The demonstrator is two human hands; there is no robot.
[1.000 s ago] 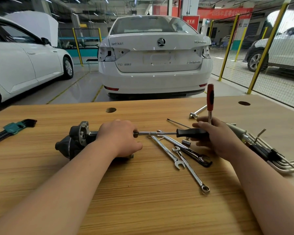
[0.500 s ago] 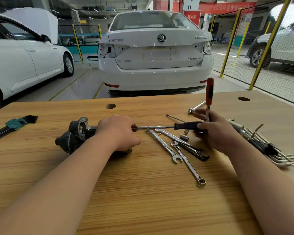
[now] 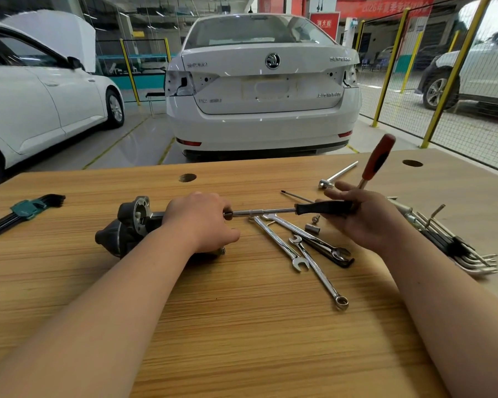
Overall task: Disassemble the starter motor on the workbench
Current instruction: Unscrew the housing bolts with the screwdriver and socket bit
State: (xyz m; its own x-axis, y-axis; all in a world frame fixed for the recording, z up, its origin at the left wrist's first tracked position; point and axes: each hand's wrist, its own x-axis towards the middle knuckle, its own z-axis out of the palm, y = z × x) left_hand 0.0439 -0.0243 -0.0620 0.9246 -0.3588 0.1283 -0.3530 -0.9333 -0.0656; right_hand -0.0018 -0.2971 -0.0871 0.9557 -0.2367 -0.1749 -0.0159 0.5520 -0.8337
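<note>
Head view: clock positions were read from the middle of the picture, 12 pointing away from the wearer.
Surface: pale wood-grain workbench (image 3: pixel 242 326) with round holes near its far edge.
Task item: dark grey cast-metal starter motor (image 3: pixel 128 225), lying on its side at 9 o'clock, its flanged nose toward 10.
Left hand (image 3: pixel 199 222): curled over the motor's rear body and clamped on it, hiding that end.
Tool in use: long chrome-shafted driver with a black handle (image 3: pixel 285 209), lying level from 9 to 3, its socket tip meeting the motor at the left thumb.
Right hand (image 3: pixel 365 222): at 3 o'clock, apart from the left, fingers stretched nearly straight, the black handle lying across the palm.
Second tool: red-handled driver (image 3: pixel 378 159), rising toward 1 o'clock from behind the right fingers; whether a finger pinched its shaft could not be told.
Loose stock: chrome combination spanners (image 3: pixel 278 241) and a small socket (image 3: pixel 312 227) at 4 o'clock; hex keys in a green holder (image 3: pixel 26 209) far out at 9.
Step, as judged: a rear fastener being run out.
Risk one: with no firm grip on the handle, the tip could slip off the fastener and round it.
Risk two: the round motor, steadied by one hand, could roll under torque.
Risk three: a freed fastener could drop among the spanners and be lost.
</note>
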